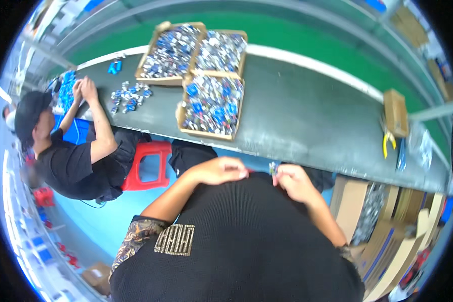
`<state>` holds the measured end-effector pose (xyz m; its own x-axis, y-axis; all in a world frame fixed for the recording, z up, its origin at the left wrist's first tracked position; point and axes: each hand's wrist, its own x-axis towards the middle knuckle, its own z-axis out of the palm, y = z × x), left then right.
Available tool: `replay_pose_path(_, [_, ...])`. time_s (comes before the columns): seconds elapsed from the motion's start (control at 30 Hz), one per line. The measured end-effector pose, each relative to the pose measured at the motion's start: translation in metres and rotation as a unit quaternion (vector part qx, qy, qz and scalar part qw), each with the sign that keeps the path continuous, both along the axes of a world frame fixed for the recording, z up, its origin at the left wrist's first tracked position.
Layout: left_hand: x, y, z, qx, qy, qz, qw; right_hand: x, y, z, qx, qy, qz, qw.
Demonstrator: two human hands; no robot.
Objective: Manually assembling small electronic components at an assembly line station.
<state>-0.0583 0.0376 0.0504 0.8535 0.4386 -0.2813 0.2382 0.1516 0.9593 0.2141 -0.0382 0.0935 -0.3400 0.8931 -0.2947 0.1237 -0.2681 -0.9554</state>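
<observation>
My left hand (219, 170) is in front of my black shirt, just short of the table's near edge. Its fingers are pinched together, and a bit of red shows by the fingertips; what they hold is too small to make out. Across from it, my right hand (294, 181) grips a small silver-and-blue part (273, 168) between thumb and fingers. The two hands are apart. Beyond them on the table, the nearest cardboard tray (180, 117) is heaped with small silver, blue and dark parts.
Two more filled trays (190, 81) adjoin it on the dark table (307, 105). Loose parts (129, 96) lie further left, before a seated co-worker (80, 156) working with both hands. Yellow-handled pliers (388, 143) and a small cardboard box (396, 113) are at right. Cartons (382, 251) stand below.
</observation>
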Motion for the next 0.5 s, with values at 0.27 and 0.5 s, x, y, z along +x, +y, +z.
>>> replay_pose_path(0.27, [-0.050, -0.018, 0.093, 0.048, 0.061, 0.041, 0.996, -0.053, 0.100, 0.064, 0.107, -0.040, 0.095, 0.989])
replay_pose_path(0.5, [-0.122, -0.033, 0.219, 0.319, 0.090, 0.251, 0.909, -0.031, 0.183, 0.093, 0.175, -0.156, 0.086, 0.968])
